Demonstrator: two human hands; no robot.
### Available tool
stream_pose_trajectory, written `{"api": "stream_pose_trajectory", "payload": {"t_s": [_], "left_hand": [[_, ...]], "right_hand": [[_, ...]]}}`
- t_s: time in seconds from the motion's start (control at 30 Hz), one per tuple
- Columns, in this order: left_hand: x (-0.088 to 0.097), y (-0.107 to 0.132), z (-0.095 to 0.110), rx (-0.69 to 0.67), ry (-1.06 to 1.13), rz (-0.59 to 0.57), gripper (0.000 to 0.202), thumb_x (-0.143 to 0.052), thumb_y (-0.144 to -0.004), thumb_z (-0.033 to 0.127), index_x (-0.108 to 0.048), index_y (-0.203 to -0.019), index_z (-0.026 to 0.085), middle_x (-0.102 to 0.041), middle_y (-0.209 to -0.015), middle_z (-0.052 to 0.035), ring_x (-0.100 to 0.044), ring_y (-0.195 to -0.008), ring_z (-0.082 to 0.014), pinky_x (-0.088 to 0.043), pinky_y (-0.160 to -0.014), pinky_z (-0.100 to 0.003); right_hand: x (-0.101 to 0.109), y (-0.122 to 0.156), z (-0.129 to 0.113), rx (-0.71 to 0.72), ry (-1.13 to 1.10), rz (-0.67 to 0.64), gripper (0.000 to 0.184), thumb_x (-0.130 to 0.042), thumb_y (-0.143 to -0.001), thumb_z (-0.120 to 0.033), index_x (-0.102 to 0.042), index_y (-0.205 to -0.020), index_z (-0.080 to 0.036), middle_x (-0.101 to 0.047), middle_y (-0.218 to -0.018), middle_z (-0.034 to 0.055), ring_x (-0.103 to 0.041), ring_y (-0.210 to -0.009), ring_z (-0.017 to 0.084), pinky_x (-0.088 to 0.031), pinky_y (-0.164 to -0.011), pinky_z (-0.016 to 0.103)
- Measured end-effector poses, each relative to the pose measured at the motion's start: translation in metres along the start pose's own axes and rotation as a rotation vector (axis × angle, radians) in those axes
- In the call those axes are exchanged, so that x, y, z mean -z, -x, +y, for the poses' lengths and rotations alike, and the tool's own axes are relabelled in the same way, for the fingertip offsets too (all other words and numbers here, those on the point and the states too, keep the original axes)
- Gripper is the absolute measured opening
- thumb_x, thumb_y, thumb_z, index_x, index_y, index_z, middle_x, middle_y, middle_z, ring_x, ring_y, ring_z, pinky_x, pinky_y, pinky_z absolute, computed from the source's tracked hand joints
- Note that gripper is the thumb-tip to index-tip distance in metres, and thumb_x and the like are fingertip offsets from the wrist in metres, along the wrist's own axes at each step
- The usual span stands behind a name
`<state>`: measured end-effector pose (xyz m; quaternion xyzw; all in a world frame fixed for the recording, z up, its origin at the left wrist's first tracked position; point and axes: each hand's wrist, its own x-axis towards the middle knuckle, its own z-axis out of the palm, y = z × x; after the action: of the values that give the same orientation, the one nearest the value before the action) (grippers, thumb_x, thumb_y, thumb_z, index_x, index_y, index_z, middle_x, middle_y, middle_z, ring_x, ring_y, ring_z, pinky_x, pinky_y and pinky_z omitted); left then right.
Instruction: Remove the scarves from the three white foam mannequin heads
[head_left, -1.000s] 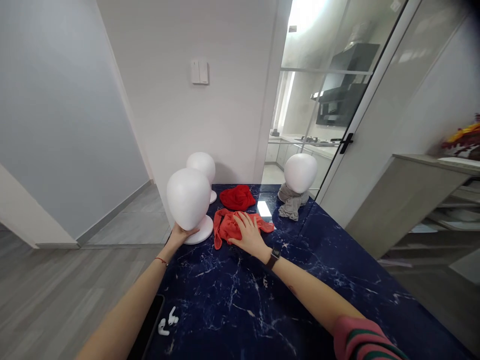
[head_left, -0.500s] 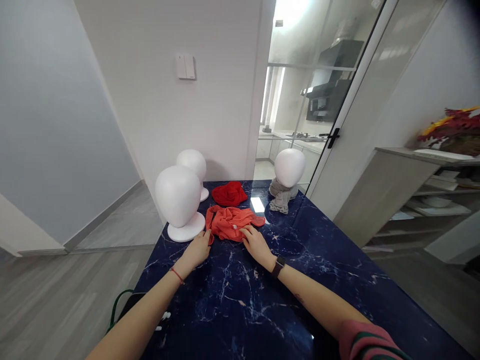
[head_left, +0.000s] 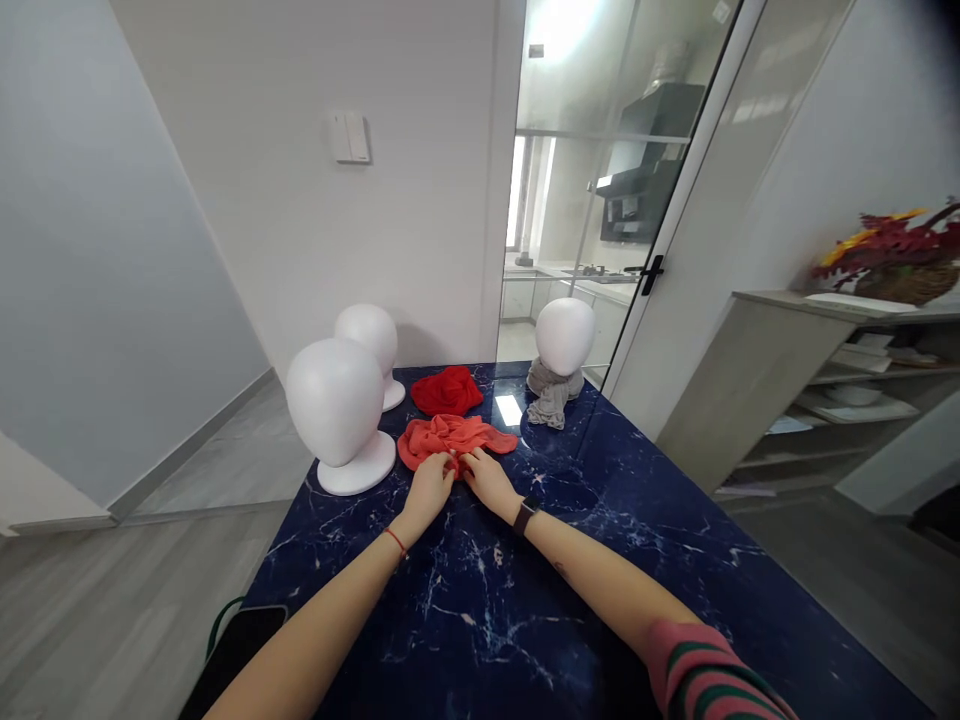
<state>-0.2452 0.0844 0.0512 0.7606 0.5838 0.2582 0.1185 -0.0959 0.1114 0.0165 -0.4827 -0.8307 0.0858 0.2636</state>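
Note:
An orange-red cloth (head_left: 450, 436) lies crumpled on the dark blue marble table (head_left: 525, 620). My left hand (head_left: 429, 490) and my right hand (head_left: 486, 478) meet at its near edge, fingers pinched on the fabric. A white foam mannequin head (head_left: 335, 404) stands on its round base just left of the cloth. A second white head (head_left: 368, 336) stands behind it. A darker red cloth (head_left: 448, 390) lies beyond the orange one. At the far right a third white head (head_left: 565, 336) stands with a grey cloth (head_left: 548, 396) around its base.
A black phone (head_left: 234, 650) lies at the table's near left corner. A glass sliding door (head_left: 675, 230) stands behind the table on the right, with a kitchen seen through it. Grey shelves (head_left: 840, 390) with a flower arrangement (head_left: 892, 250) stand to the right. Wooden floor lies to the left.
My left hand left the near mannequin head's base and came to the orange cloth. My right hand slid off the cloth's top to its near edge. Both hands now pinch it.

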Motion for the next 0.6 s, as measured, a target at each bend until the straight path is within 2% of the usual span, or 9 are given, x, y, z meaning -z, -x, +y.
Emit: {"api": "stream_pose_trajectory", "payload": {"t_s": [0.13, 0.2, 0.33, 0.4, 0.5, 0.6], "left_hand": [[-0.023, -0.011, -0.001, 0.051, 0.023, 0.076, 0.042, -0.04, -0.077, 0.0, -0.053, -0.117, 0.008, -0.061, -0.106, -0.0162, -0.06, -0.099, -0.0212, -0.047, -0.087, -0.035], [-0.033, -0.013, -0.004, 0.08, 0.021, 0.124, 0.046, -0.038, -0.077, 0.0, -0.05, -0.121, 0.006, -0.055, -0.113, -0.0192, -0.057, -0.105, -0.0237, -0.046, -0.089, -0.038], [-0.048, -0.015, -0.006, 0.143, 0.029, 0.234, 0.046, -0.037, -0.081, 0.005, -0.047, -0.125, 0.009, -0.051, -0.113, -0.0175, -0.056, -0.106, -0.0249, -0.046, -0.091, -0.04], [-0.052, -0.015, -0.005, 0.15, 0.053, 0.303, 0.045, -0.038, -0.081, 0.007, -0.046, -0.126, 0.01, -0.05, -0.112, -0.0153, -0.055, -0.106, -0.0242, -0.045, -0.093, -0.039], [-0.054, -0.014, -0.003, 0.137, 0.078, 0.353, 0.044, -0.039, -0.082, 0.009, -0.047, -0.125, 0.012, -0.048, -0.115, -0.0136, -0.056, -0.104, -0.0221, -0.046, -0.091, -0.036], [-0.051, -0.012, -0.002, 0.172, 0.022, 0.357, 0.039, -0.037, -0.083, 0.012, -0.051, -0.12, 0.013, -0.047, -0.12, -0.0131, -0.06, -0.093, -0.0204, -0.05, -0.081, -0.033]], "right_hand": [[0.004, -0.008, 0.015, 0.088, -0.227, 0.042, 0.038, -0.042, -0.08, -0.005, -0.057, -0.112, -0.018, -0.057, -0.109, 0.0058, -0.056, -0.096, 0.014, -0.044, -0.088, 0.025], [0.012, -0.009, 0.031, 0.041, -0.326, 0.134, 0.04, -0.041, -0.078, -0.006, -0.058, -0.112, -0.019, -0.058, -0.11, 0.0056, -0.056, -0.098, 0.014, -0.043, -0.09, 0.027], [0.034, -0.01, 0.078, -0.288, -0.478, 0.406, 0.026, -0.048, -0.079, -0.022, -0.06, -0.103, -0.018, -0.062, -0.104, 0.007, -0.06, -0.09, 0.017, -0.045, -0.086, 0.031], [0.047, -0.013, 0.108, -0.443, -0.491, 0.52, 0.028, -0.048, -0.08, -0.028, -0.058, -0.102, -0.015, -0.063, -0.101, 0.0099, -0.06, -0.087, 0.019, -0.045, -0.085, 0.034], [0.066, -0.026, 0.154, -0.653, -0.502, 0.67, 0.032, -0.049, -0.079, -0.029, -0.053, -0.105, -0.012, -0.061, -0.103, 0.0138, -0.059, -0.093, 0.022, -0.043, -0.089, 0.037], [0.081, -0.046, 0.194, -0.844, -0.577, 0.79, 0.035, -0.053, -0.077, -0.026, -0.05, -0.108, -0.01, -0.062, -0.101, 0.0151, -0.059, -0.095, 0.022, -0.043, -0.088, 0.035]]}}
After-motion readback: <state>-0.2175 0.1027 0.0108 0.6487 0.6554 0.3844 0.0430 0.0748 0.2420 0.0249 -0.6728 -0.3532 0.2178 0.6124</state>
